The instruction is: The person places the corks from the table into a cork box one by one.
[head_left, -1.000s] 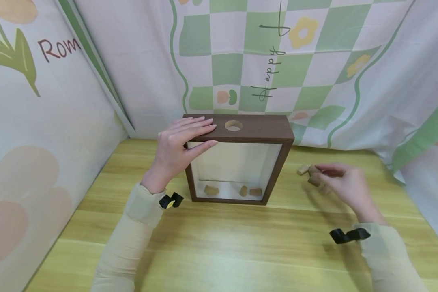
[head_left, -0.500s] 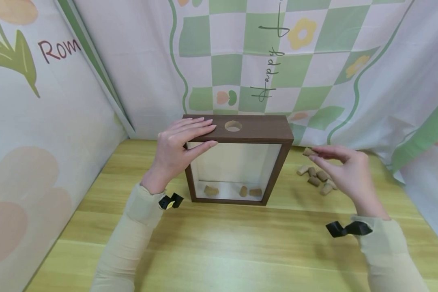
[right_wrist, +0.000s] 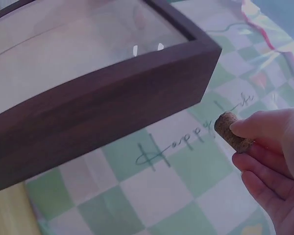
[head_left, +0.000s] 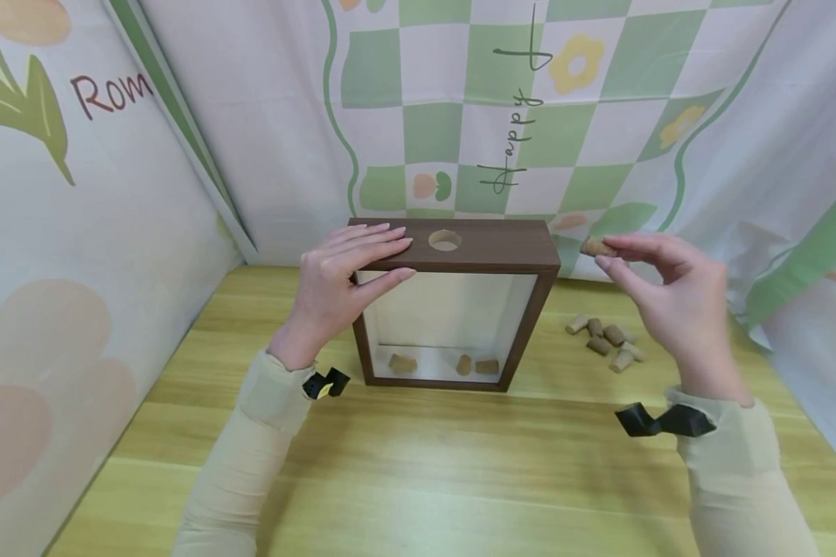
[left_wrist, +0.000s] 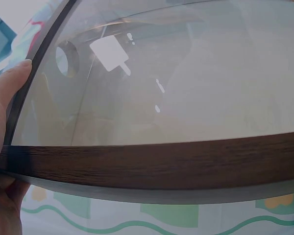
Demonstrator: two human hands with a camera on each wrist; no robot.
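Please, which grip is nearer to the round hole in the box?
Left. The left grip rests atop the box, just left of the round hole; the right grip holds a cork beyond the box's right end.

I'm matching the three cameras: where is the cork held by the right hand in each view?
Head: the cork is right of centre, just right of the box's top, in the right hand.
Left wrist: not visible.
Right wrist: right of centre, below and right of the box's nearest corner.
Shared landmark: the box.
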